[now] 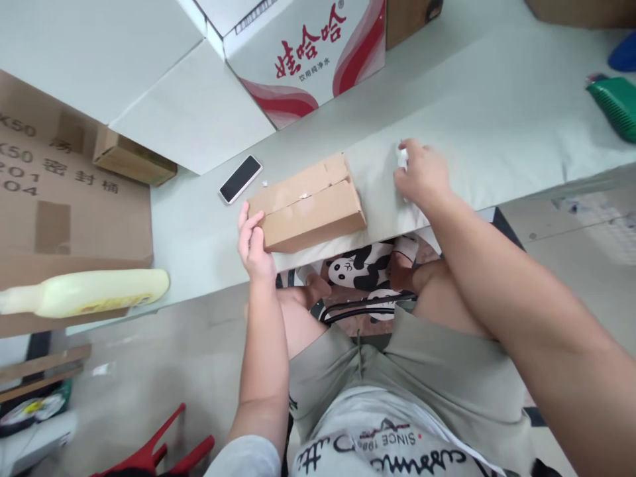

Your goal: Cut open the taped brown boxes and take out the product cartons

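Note:
A closed brown cardboard box point(313, 212) lies flat on the table in front of me. My left hand point(254, 245) grips its left end, fingertips on the top edge and thumb along the side. Clear tape appears to run across the lid, with a small torn white spot at the middle seam. To the right of the box, apart from it, my right hand point(424, 173) is closed around a small white object point(403, 159) at the tabletop. Fingers cover most of that object, so its kind is unclear.
A phone point(241, 179) lies behind the box on the pale tablecloth point(477, 126). White cartons point(308, 66) stand at the back. On the left are a large cardboard box point(99, 218) and a yellow bottle point(99, 292). A green object point(616, 106) sits far right.

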### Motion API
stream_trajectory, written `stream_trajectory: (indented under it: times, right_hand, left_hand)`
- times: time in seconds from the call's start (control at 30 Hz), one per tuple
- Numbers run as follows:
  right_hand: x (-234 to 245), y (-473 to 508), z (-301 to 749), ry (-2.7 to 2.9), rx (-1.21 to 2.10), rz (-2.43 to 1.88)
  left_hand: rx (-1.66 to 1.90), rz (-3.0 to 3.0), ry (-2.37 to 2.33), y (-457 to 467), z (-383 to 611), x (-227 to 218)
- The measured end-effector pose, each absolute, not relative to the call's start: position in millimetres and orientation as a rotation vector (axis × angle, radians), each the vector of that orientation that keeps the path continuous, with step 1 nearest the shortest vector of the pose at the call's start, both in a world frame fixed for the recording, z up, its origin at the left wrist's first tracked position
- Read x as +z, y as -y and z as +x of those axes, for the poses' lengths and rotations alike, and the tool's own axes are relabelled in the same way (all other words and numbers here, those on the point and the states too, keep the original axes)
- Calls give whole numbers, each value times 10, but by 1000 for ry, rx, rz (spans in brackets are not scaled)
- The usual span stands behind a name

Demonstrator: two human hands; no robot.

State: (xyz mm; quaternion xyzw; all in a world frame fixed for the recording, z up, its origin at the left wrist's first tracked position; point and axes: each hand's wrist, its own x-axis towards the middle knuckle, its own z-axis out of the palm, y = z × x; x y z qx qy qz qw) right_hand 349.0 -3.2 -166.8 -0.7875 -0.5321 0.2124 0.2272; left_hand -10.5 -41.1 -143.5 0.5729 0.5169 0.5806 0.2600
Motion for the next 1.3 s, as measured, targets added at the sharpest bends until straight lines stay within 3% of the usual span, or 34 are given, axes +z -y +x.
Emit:
stream_trajectory:
  times: [0.3, 0.47, 0.6, 0.67, 0.8, 1.07, 1.3]
  right_hand:
    - [-2107, -389, 3625, 922, 860, -1516]
    - [-1801, -229, 3634, 830, 749, -1061]
    - [-1409, 98, 3541, 666, 803, -1013]
    - [-1228, 288, 3432, 648, 671, -968]
    - [-974, 619, 3161, 831, 391, -738]
    - [-1005, 854, 3050, 1409, 451, -859]
    - [-958, 880, 3177, 1622, 314, -779]
  left_hand:
    - [1623, 1561, -1418, 502, 96, -1581]
    - [1587, 1647, -1411, 558, 171, -1565]
    - [1548, 1692, -1416, 575, 267, -1556]
    - [1542, 1715, -1407, 581, 346, -1554]
    - [1559, 1720, -1367, 597, 524, -1558]
    - [1664, 1654, -1355, 615, 651, -1559]
    - [1678, 1577, -1439, 654, 688, -1518]
